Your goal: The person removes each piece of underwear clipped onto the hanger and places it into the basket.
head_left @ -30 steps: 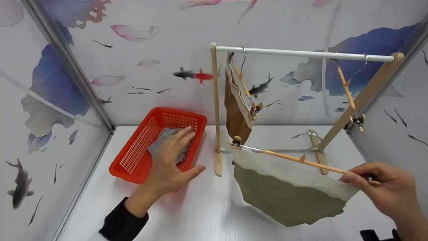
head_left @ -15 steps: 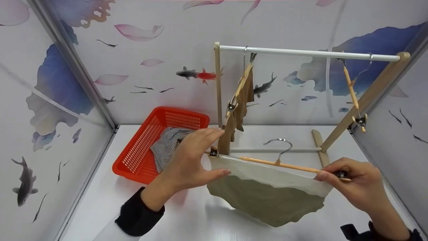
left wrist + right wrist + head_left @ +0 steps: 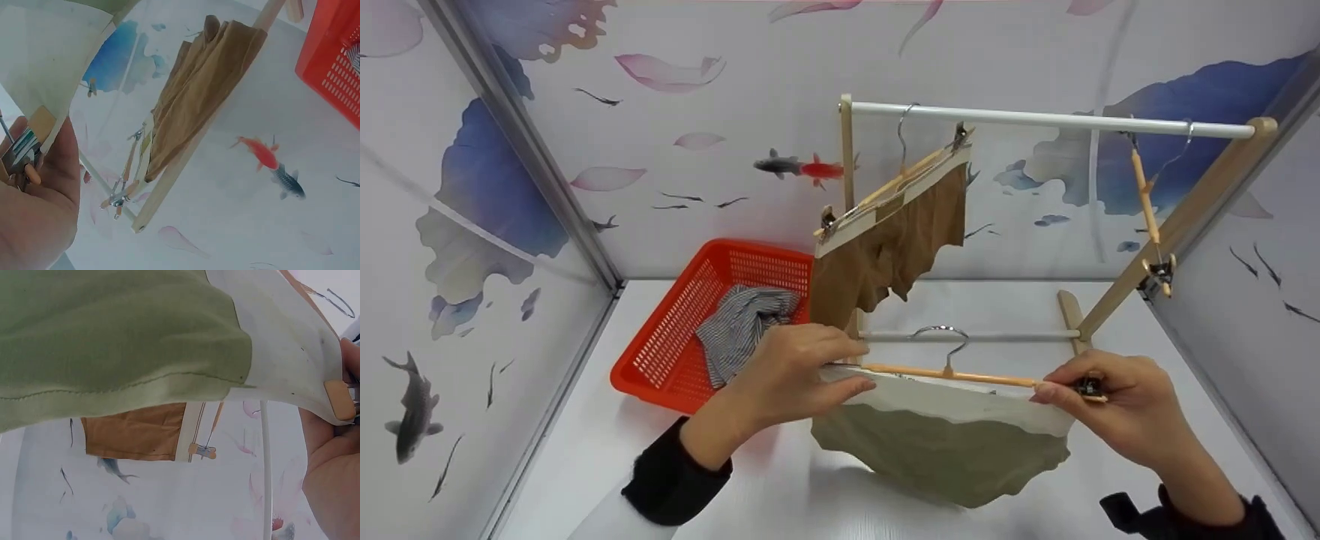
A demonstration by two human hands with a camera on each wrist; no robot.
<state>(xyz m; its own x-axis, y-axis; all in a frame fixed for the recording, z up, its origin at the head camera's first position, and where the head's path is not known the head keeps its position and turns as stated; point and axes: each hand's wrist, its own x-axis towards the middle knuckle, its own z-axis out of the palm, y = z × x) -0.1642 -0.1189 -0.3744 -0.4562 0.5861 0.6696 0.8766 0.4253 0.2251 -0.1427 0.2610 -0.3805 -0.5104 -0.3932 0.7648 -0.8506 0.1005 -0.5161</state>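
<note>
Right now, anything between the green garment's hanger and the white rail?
Both hands hold the hanger low, in front of the rack. The brown garment hangs on the white rail at its left end; an empty hanger near the right. The middle looks free.

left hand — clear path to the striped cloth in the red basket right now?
Probably yes. The left hand pinches the hanger end just beside the red basket, and the striped cloth lies uncovered on top. It would have to release the hanger first.
</note>
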